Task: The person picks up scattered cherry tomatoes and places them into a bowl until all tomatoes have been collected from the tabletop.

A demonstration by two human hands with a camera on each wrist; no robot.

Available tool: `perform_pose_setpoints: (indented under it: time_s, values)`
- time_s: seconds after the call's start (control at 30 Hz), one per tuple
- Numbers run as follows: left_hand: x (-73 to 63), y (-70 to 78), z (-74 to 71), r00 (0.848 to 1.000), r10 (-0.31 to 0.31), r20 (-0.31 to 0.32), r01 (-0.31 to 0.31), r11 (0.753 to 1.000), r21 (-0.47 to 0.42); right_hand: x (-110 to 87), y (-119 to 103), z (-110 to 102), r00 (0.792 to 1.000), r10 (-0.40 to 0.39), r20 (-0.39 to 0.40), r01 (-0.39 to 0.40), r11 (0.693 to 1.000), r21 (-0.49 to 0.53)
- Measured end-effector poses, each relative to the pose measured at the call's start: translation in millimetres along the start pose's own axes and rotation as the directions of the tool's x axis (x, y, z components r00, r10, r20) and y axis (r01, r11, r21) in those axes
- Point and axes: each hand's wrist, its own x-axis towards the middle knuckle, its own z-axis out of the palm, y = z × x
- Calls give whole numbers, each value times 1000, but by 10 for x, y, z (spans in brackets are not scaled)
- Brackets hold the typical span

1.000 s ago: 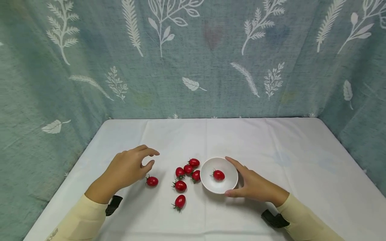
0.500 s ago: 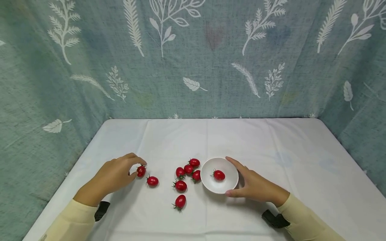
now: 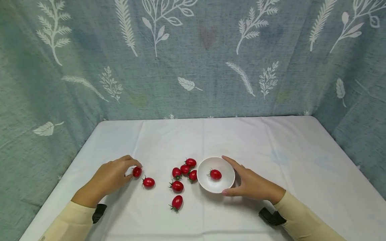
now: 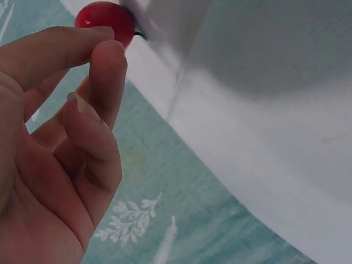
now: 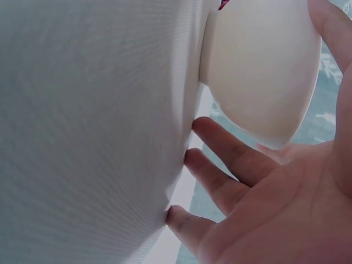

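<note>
In the head view my left hand (image 3: 110, 175) is low over the left part of the table, its thumb and fingertips at a red cherry tomato (image 3: 137, 172). From the left wrist, that cherry tomato (image 4: 107, 22) shows pinched at the thumb and finger ends, a green stem at its side. Another cherry tomato (image 3: 148, 182) lies just right of it. My right hand (image 3: 251, 184) holds a small white bowl (image 3: 208, 185) from the right, thumb and index finger spread round its rim. Inside the bowl lies one cherry tomato (image 3: 215, 174). Up close, the other right fingers touch the cloth beside the bowl (image 5: 258, 66).
Several cherry tomatoes (image 3: 176, 186) with green stems lie loosely grouped left of the bowl, one nearer the front. A white cloth (image 3: 169, 137) covers the table. Green-blue curtains (image 3: 169, 83) with leaf prints hang behind and at both sides.
My left hand has moved left and down from above the table to the left cherry tomato and closed its fingertips on it. The right hand and bowl keep their place; the head view shifts slightly.
</note>
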Motion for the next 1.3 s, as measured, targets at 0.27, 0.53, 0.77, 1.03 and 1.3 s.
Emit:
perform_pose_setpoints:
  time_s: [0.27, 0.53, 0.77, 1.03, 1.3]
  values:
    - [44, 0, 51, 999, -28, 17, 27, 999, 18, 2, 27, -1, 1000, -25, -1, 25, 1000, 13]
    - [119, 86, 113, 1000, -27, 15, 27, 999, 19, -9, 54, -19, 1000, -24, -3, 24, 1000, 10]
    - [110, 101, 88, 999, -37, -24, 38, 999, 23, 5, 37, -14, 999, -34, 3, 34, 999, 14]
    - [148, 267, -52, 993, 34, -115, -35, 999, -6, 10, 8, -1, 1000, -5, -5, 5, 1000, 7]
    - [198, 471, -52, 968, 96, -231, -105, 994, -26, 19, 27, 13, 1000, -30, 7, 30, 1000, 5]
